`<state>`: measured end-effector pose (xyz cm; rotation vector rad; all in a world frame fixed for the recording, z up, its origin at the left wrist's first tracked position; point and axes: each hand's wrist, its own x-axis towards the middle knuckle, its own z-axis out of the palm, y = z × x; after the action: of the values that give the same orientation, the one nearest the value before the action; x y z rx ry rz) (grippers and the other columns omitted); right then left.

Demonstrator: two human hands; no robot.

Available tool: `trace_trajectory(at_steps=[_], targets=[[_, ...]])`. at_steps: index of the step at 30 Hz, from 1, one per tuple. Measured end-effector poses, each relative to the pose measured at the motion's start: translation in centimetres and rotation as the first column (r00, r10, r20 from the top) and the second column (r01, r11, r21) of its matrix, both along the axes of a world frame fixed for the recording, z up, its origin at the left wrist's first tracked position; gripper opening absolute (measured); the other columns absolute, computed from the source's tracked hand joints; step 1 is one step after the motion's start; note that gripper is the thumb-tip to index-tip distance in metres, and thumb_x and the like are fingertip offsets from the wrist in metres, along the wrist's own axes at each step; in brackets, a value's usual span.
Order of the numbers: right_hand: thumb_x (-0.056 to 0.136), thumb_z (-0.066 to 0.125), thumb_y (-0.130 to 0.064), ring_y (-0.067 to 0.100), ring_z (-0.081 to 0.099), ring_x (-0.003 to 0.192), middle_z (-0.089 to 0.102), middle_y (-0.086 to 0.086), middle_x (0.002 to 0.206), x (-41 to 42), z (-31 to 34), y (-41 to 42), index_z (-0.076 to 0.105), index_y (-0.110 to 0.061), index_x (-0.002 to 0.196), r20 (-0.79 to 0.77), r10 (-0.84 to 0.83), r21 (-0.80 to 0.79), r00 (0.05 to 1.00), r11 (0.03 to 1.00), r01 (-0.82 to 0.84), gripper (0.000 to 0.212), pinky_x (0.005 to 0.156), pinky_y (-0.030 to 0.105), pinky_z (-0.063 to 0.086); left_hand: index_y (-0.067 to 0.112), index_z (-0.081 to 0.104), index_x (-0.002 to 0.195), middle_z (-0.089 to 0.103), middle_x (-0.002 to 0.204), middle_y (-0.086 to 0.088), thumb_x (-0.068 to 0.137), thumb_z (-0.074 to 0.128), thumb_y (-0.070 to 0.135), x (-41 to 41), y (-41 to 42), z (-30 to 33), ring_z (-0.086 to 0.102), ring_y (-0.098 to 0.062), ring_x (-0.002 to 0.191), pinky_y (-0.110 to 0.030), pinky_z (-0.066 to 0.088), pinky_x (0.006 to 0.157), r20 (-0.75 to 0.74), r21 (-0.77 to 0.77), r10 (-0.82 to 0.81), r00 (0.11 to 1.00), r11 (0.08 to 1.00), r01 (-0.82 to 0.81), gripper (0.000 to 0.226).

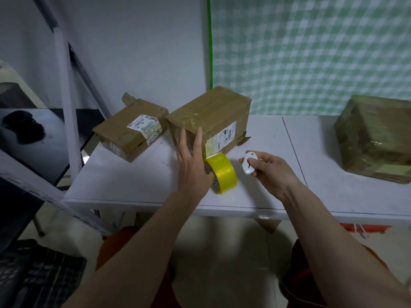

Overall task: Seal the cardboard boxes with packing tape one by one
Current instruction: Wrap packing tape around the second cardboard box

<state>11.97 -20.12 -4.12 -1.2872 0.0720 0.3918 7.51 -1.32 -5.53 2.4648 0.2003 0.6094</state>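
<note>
Three boxes are sitting on the desk (pixel 138 194); the middle box (pixel 209 121) is getting taped. The left hand (pixel 192 161), fingers straight, is pressing tape onto its near face, the yellow roll (pixel 223 174) hanging just below. The right hand (pixel 266 172) is gripping a white cutter (pixel 248 163). Best to keep the strip taut and cut close to the box.
</note>
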Motion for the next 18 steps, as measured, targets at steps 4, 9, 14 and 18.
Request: trace_trajectory(at_steps=[4,9,14,18], targets=[[0.090,0.050,0.007,0.019,0.062,0.076,0.067,0.020,0.095,-0.8,1.4,0.8,0.057,-0.001,0.116,0.016,0.038,0.092,0.999,0.995,-0.039,0.028,0.057,0.020,0.042,0.039,0.007,0.151,0.009,0.153,-0.006,0.074,0.077,0.000,-1.0,-1.4,-0.2,0.024,-0.026,0.141,-0.040,0.040,0.108,-0.024,-0.271,0.017,1.000,0.962,-0.023,0.111],[0.088,0.052,0.011,0.025,0.063,0.079,0.057,0.019,0.099,-1.0,2.4,1.2,0.056,0.000,0.121,-0.006,0.028,0.127,1.000,0.992,-0.027,0.035,0.068,0.026,0.058,0.058,0.007,0.143,0.039,0.123,-0.009,0.079,0.059,-0.003,-1.2,-2.2,1.0,0.058,-0.018,0.093,-0.038,0.053,0.087,-0.094,-0.514,0.031,0.995,0.854,-0.075,0.103],[0.087,0.054,0.010,0.023,0.067,0.087,0.067,0.016,0.098,-1.1,3.0,2.1,0.060,0.009,0.110,0.078,0.040,0.046,0.996,0.998,-0.043,0.024,0.081,0.028,0.057,0.059,0.009,0.142,0.059,0.099,-0.007,0.078,0.068,0.013,-0.4,-3.0,1.1,0.063,-0.019,0.085,-0.047,0.055,0.085,-0.157,-0.780,0.003,0.988,0.613,-0.126,0.099],[0.085,0.061,0.006,0.013,0.064,0.071,0.067,0.010,0.084,-1.1,3.5,3.5,0.063,0.003,0.101,0.270,0.067,-0.206,0.961,0.979,-0.010,0.016,0.067,0.020,0.055,0.053,0.012,0.146,0.054,0.094,-0.006,0.082,0.068,0.001,0.0,-2.9,0.8,0.062,-0.028,0.089,-0.054,0.053,0.086,-0.166,-0.830,0.003,0.986,0.540,-0.141,0.100]])
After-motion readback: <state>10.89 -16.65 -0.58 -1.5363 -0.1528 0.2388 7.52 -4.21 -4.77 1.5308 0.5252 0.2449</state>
